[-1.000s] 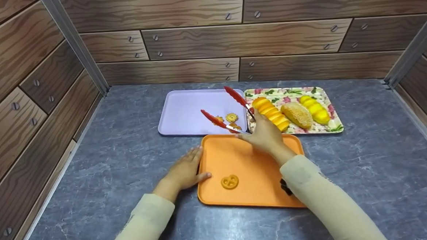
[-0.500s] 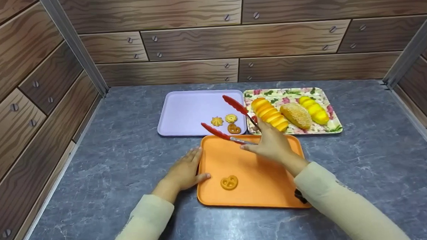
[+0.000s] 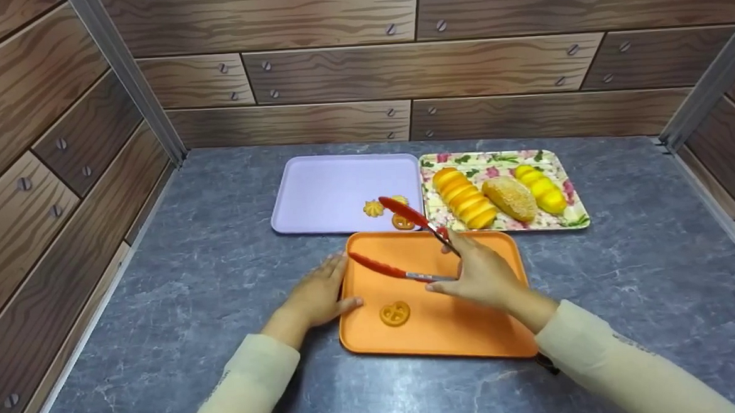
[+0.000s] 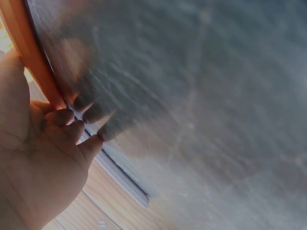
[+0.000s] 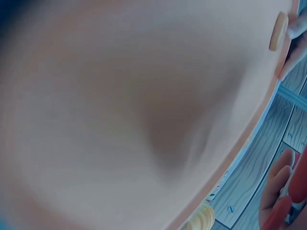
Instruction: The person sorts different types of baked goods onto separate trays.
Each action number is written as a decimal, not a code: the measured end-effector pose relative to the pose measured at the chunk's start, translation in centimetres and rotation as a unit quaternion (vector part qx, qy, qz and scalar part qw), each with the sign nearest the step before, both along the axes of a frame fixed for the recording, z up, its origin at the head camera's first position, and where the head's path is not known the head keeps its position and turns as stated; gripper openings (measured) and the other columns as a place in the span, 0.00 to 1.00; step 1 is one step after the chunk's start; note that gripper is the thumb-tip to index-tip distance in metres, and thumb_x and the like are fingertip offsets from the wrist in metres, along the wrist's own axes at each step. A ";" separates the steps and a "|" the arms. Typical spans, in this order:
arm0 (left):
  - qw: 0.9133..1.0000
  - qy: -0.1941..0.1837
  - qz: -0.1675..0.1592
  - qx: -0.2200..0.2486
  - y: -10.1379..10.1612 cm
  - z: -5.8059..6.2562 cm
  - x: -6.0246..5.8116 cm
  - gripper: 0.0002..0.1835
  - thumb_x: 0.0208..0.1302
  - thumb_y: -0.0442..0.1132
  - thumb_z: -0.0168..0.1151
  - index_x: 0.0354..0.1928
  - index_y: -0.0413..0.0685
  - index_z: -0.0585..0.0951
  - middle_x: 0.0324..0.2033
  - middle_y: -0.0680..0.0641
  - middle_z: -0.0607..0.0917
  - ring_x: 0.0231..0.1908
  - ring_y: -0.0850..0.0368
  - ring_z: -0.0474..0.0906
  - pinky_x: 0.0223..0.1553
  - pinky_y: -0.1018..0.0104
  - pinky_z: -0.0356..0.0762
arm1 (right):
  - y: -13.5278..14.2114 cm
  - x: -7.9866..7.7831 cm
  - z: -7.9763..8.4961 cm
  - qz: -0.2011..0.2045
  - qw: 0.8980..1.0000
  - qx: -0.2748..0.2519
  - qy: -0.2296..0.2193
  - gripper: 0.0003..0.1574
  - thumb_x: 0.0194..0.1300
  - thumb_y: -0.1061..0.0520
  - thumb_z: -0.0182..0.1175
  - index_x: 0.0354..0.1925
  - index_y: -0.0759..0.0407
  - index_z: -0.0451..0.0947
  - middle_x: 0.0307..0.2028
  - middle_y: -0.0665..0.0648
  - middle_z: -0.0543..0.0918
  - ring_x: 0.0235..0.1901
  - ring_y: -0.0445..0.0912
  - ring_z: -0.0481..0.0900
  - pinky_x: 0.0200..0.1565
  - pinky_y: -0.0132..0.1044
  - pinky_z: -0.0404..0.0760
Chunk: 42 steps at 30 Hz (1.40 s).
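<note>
My right hand [image 3: 487, 279] holds red-tipped tongs [image 3: 405, 212] over the orange tray [image 3: 443, 338]. The tongs' arms are spread, with nothing between them. A pretzel-shaped cookie [image 3: 395, 314] lies on the tray, nearer me than the tongs; it also shows as a pretzel cookie [image 5: 278, 31] in the right wrist view. My left hand [image 3: 312, 299] rests at the tray's left rim, thumb over the edge and fingers along the outside. In the left wrist view, the left hand's fingers [image 4: 64, 120] touch the table beside the rim.
Behind on the left lies a lilac tray [image 3: 329, 186] with a star-shaped cookie [image 3: 373, 209], a pretzel cookie [image 3: 402, 222] and another cookie partly behind the tongs. A floral tray [image 3: 572, 218] bears a ridged loaf [image 3: 464, 198], a seeded bun [image 3: 510, 199] and a yellow loaf [image 3: 541, 189].
My right hand has drawn the tongs back towards me, from above the lilac tray to over the orange tray. The left hand and the near pretzel cookie stay put.
</note>
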<state>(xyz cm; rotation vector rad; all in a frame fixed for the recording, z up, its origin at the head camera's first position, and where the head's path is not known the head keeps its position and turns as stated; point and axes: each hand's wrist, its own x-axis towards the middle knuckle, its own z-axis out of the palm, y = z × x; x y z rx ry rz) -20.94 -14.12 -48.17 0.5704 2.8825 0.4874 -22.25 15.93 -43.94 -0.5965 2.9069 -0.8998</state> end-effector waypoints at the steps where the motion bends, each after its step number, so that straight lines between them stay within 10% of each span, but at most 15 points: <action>1: 1.000 0.001 -0.001 -0.002 0.0 0.0 0.0 0.47 0.64 0.60 0.56 0.73 0.38 0.51 0.70 0.36 0.56 0.69 0.41 0.50 0.67 0.48 0.51 | 0.2 0.2 0.0 0.006 1.000 0.001 0.002 0.65 0.46 0.37 0.73 0.71 0.65 0.55 0.51 0.52 0.77 0.23 0.41 0.70 0.28 0.38 0.72; 20: 1.000 -0.003 -0.002 -0.004 -0.2 -0.2 -0.1 0.47 0.64 0.61 0.55 0.73 0.38 0.50 0.71 0.37 0.55 0.70 0.43 0.48 0.68 0.50 0.49 | 4.2 2.2 -1.2 0.119 0.990 0.064 0.031 0.65 0.42 0.32 0.73 0.67 0.67 0.62 0.45 0.47 0.80 0.24 0.37 0.69 0.33 0.38 0.73; 28: 1.000 -0.009 -0.001 -0.010 -0.1 -0.2 -0.1 0.48 0.65 0.62 0.54 0.74 0.38 0.49 0.71 0.37 0.54 0.70 0.43 0.47 0.68 0.50 0.48 | 5.2 2.8 -1.7 0.166 0.981 0.091 0.029 0.62 0.45 0.30 0.70 0.64 0.71 0.65 0.54 0.66 0.77 0.53 0.59 0.76 0.54 0.55 0.73; 42: 1.000 -0.009 -0.001 -0.010 0.0 -0.1 0.0 0.47 0.65 0.61 0.54 0.74 0.38 0.50 0.71 0.37 0.54 0.70 0.43 0.48 0.68 0.49 0.49 | 5.9 2.8 -1.3 0.183 0.978 0.096 0.029 0.50 0.48 0.37 0.71 0.59 0.68 0.73 0.48 0.59 0.82 0.44 0.52 0.80 0.44 0.50 0.79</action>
